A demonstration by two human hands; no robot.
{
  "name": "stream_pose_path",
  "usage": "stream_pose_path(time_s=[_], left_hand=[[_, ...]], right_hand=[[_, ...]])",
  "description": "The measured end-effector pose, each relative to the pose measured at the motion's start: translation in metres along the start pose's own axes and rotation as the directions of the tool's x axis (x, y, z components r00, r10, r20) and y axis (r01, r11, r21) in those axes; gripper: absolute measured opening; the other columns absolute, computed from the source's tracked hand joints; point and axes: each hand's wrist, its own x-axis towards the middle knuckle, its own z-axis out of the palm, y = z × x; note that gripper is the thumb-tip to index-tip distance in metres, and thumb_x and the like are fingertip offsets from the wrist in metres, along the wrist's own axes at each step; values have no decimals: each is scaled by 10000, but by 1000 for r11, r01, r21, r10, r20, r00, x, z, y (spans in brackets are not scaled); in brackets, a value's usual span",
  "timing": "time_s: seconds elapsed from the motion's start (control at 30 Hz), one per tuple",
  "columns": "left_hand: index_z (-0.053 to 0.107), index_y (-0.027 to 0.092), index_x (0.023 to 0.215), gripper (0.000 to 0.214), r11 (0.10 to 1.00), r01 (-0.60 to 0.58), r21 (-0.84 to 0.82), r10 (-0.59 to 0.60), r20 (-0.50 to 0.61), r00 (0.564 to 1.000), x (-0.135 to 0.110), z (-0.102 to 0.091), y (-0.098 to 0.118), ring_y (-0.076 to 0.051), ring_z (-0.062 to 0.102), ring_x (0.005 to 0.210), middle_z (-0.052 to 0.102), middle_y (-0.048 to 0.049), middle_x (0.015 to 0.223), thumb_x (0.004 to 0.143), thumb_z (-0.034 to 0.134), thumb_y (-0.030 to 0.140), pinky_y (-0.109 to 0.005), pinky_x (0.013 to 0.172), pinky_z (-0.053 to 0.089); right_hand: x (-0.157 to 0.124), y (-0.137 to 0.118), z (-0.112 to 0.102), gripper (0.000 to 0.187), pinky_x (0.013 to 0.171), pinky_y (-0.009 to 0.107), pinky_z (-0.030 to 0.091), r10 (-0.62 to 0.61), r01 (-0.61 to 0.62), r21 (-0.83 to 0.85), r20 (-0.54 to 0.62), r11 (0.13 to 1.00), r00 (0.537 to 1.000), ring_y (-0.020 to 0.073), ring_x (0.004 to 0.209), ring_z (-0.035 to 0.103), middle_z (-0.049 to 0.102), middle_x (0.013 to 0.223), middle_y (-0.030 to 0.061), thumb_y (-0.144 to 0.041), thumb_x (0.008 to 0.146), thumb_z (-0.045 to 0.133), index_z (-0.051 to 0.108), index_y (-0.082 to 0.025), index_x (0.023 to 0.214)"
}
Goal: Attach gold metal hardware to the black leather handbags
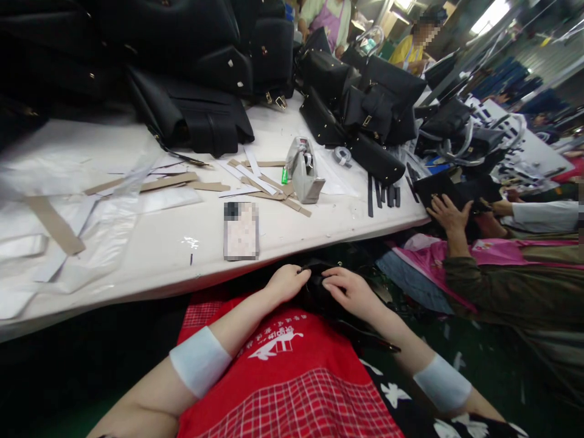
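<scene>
A black leather bag [318,293] rests in my lap, below the table's front edge; most of it is lost in shadow and behind my hands. My left hand [287,283] is closed, thumb and fingers pinching the bag's upper edge. On the opposite side my right hand [350,292] grips the same bag with bent fingers. A dark strap with a metal end [385,345] hangs beneath my right forearm. Ahead on the table lies a phone [241,231], and behind it to the right stands a grey tape dispenser [308,179].
Black bags crowd the back of the white table [168,237]. Cardboard strips [168,181], clear plastic [114,237] and dark strips [383,193] lie about. At right, a co-worker's hand [449,216] touches a black piece; other people stand behind the table.
</scene>
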Motion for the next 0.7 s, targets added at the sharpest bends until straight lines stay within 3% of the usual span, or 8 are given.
stream_pose_path(time_s=[0.07, 0.13, 0.2, 0.33, 0.4, 0.5, 0.6, 0.7], left_hand=[[655, 135, 652, 424, 1000, 19, 0, -19, 2, 1000, 4, -2, -3, -162, 551, 544, 622, -44, 577, 866, 421, 416, -261, 535, 341], [650, 135, 649, 430, 999, 39, -1, -39, 2, 999, 7, -2, -6, -164, 548, 542, 614, -45, 569, 869, 412, 419, -263, 540, 344], [647, 136, 653, 443, 998, 58, -5, -58, 6, 998, 11, -2, -8, -167, 548, 546, 609, -45, 569, 870, 408, 439, -265, 542, 346], [639, 140, 662, 473, 996, 85, -13, -85, 2, 996, 15, -1, -10, -171, 552, 559, 600, -45, 579, 871, 401, 491, -263, 536, 341], [629, 142, 649, 475, 997, 83, -8, -83, -13, 996, 14, 2, -6, -169, 547, 558, 596, -47, 586, 874, 397, 490, -262, 526, 332], [614, 147, 628, 467, 998, 57, 15, -56, -46, 997, 13, 7, 1, -169, 538, 564, 593, -49, 599, 868, 411, 493, -260, 518, 321], [584, 155, 628, 511, 998, 39, 52, -37, -45, 998, 13, 7, 7, -170, 509, 575, 562, -41, 603, 836, 433, 596, -260, 511, 309], [528, 170, 632, 574, 999, -4, 32, 4, 5, 1000, 4, -7, 13, -158, 453, 586, 504, -23, 608, 855, 328, 659, -260, 514, 296]], right_hand=[[-8, 7, -20, 177, 821, 310, 531, 154, -109, 234, -182, 966, 971, 180, 883, 653, 701, 974, 62, -301, 878, 571, 715, -201, 896], [-19, 18, -44, 198, 785, 322, 546, 294, -191, 394, -221, 899, 930, 196, 844, 664, 709, 922, 72, -348, 832, 604, 705, -186, 883], [-34, 28, -69, 244, 875, 356, 525, 313, -243, 426, -102, 871, 944, 219, 943, 658, 703, 1013, 96, -341, 821, 576, 701, -174, 948], [-66, 27, -97, 585, 1111, 444, 329, 87, -164, 243, 296, 956, 951, 277, 1286, 471, 547, 1359, 109, -238, 711, 627, 583, -211, 1294], [-77, 14, -85, 776, 1150, 520, 216, 70, -107, 94, 330, 990, 941, 324, 1373, 348, 471, 1432, 124, -216, 617, 696, 515, -233, 1372], [-74, -1, -40, 667, 1147, 605, 102, 97, -94, -28, 114, 995, 989, 358, 1362, 351, 547, 1351, 128, -271, 604, 717, 614, -255, 1263], [-58, 7, -10, 168, 1136, 497, 280, 56, -70, 147, 100, 987, 993, 264, 961, 668, 729, 870, 45, -290, 727, 619, 748, -269, 832], [-57, 40, -27, 260, 905, 419, 533, 227, -207, 373, -8, 904, 974, 262, 726, 696, 702, 655, 33, -421, 785, 585, 718, -233, 664]])
